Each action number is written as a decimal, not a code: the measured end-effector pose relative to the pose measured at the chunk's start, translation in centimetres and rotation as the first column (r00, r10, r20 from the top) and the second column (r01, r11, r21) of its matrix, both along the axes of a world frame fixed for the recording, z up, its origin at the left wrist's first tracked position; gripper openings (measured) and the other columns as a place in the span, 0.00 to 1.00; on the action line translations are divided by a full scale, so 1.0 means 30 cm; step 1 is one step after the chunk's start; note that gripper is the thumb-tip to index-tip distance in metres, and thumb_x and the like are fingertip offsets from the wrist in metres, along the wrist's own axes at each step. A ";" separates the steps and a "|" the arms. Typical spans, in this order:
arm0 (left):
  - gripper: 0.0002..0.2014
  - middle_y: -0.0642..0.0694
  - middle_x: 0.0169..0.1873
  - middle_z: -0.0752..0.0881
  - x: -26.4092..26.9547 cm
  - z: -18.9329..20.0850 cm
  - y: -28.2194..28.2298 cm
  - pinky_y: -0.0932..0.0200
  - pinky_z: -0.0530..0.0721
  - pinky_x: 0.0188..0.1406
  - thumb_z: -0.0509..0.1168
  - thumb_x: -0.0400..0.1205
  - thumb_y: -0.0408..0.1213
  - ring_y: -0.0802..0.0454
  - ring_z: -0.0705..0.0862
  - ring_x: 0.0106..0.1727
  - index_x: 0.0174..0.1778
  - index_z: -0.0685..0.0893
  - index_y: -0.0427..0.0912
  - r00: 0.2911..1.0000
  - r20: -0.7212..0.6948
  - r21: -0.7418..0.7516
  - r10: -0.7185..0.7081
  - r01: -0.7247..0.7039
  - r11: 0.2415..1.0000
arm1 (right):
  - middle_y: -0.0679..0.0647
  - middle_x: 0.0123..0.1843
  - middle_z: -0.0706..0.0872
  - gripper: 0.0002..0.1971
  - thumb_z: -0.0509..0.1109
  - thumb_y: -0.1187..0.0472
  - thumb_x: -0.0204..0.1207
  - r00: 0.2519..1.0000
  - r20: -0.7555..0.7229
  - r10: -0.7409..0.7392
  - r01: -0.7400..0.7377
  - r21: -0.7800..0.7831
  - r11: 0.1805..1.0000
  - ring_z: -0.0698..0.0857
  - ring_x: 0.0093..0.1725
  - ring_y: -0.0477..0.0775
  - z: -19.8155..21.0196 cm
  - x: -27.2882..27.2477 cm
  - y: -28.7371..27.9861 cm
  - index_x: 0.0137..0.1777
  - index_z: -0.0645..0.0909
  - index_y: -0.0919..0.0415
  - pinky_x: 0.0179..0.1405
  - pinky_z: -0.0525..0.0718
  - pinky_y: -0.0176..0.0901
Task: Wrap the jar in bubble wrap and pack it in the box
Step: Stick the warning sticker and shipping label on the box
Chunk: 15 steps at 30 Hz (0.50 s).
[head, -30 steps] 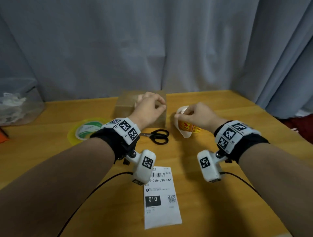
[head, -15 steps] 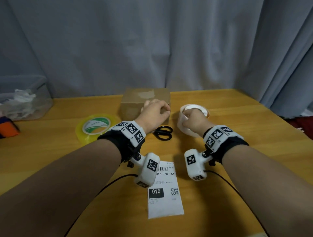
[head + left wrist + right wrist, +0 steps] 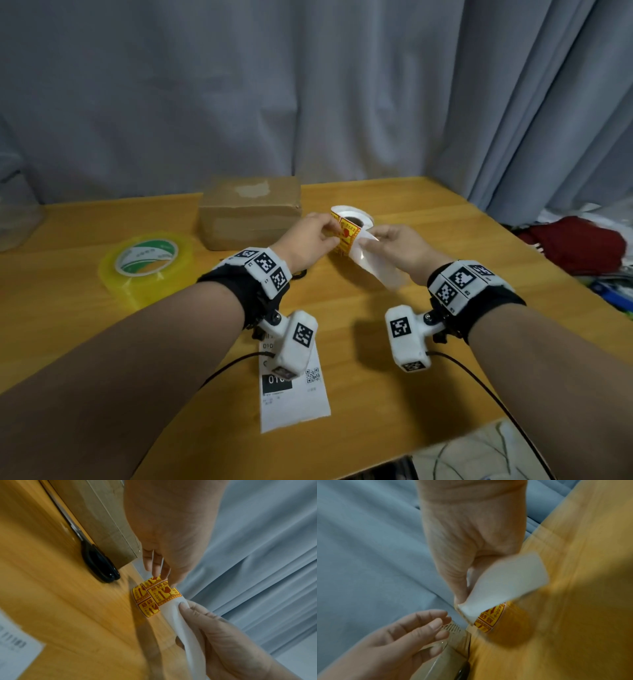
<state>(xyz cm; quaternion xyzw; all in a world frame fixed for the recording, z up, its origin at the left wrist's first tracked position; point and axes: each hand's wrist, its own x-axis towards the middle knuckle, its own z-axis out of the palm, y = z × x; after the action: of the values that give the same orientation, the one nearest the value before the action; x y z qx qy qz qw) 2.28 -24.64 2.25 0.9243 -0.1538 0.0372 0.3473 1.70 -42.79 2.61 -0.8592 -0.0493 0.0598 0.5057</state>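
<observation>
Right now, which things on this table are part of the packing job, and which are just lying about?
In use: closed brown cardboard box; roll of yellow fragile stickers, pinched by left hand; its white backing strip, held by right hand.

Idle: yellow-green tape roll; black-handled scissors; printed shipping label.

The yellow stickers (image 3: 160,595) carry red "易碎品" and arrow signs. The paper slip (image 3: 294,394) shows "010" and a QR code.

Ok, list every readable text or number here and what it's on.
"易碎": yellow stickers on the roll.
"010": shipping label, partly hidden.
Tape roll print and the label's fine print: too blurred to read.
Backing strip: blank.
</observation>
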 end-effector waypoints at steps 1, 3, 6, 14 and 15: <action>0.10 0.44 0.58 0.80 0.000 -0.005 -0.011 0.64 0.78 0.51 0.66 0.81 0.37 0.53 0.80 0.47 0.57 0.82 0.40 1.000 -0.002 -0.003 -0.005 0.005 1.000 | 0.56 0.43 0.85 0.08 0.70 0.62 0.79 1.000 -0.003 0.018 -0.018 0.017 1.000 0.82 0.38 0.50 -0.003 -0.006 -0.006 0.54 0.86 0.64 0.35 0.80 0.35; 0.10 0.43 0.54 0.84 0.000 -0.010 -0.024 0.55 0.82 0.55 0.68 0.79 0.40 0.50 0.83 0.47 0.53 0.83 0.40 1.000 -0.002 -0.023 0.000 0.000 1.000 | 0.56 0.40 0.85 0.04 0.70 0.65 0.78 0.999 -0.011 0.042 -0.042 0.025 0.999 0.81 0.35 0.48 -0.007 -0.012 -0.008 0.50 0.86 0.63 0.32 0.80 0.33; 0.11 0.44 0.50 0.85 -0.007 -0.009 -0.032 0.52 0.84 0.54 0.71 0.77 0.41 0.49 0.85 0.48 0.51 0.83 0.39 1.000 0.004 -0.054 0.025 -0.024 0.998 | 0.56 0.40 0.84 0.04 0.70 0.67 0.78 0.996 -0.038 0.075 -0.075 0.011 0.997 0.80 0.37 0.50 -0.010 -0.012 -0.001 0.42 0.84 0.60 0.39 0.78 0.37; 0.16 0.49 0.38 0.85 -0.014 -0.002 -0.023 0.53 0.84 0.48 0.75 0.72 0.47 0.51 0.84 0.42 0.46 0.84 0.39 0.999 0.005 -0.090 0.049 -0.048 0.995 | 0.55 0.39 0.87 0.05 0.72 0.71 0.75 0.987 -0.053 0.150 -0.139 0.172 0.975 0.85 0.32 0.41 -0.009 -0.012 0.031 0.49 0.82 0.63 0.32 0.80 0.26; 0.16 0.50 0.37 0.85 -0.015 -0.002 -0.022 0.52 0.84 0.47 0.75 0.72 0.47 0.51 0.83 0.41 0.44 0.84 0.39 0.998 0.017 -0.080 0.055 -0.054 0.995 | 0.54 0.38 0.87 0.05 0.72 0.71 0.75 0.987 -0.056 0.152 -0.140 0.178 0.974 0.85 0.30 0.39 -0.007 -0.013 0.034 0.48 0.82 0.63 0.31 0.80 0.26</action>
<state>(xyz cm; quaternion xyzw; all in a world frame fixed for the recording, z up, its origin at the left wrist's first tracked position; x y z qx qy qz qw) 1.84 -25.31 2.21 0.9133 -0.1302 0.0615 0.3810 1.32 -41.78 2.39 -0.8034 -0.0998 0.1223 0.5741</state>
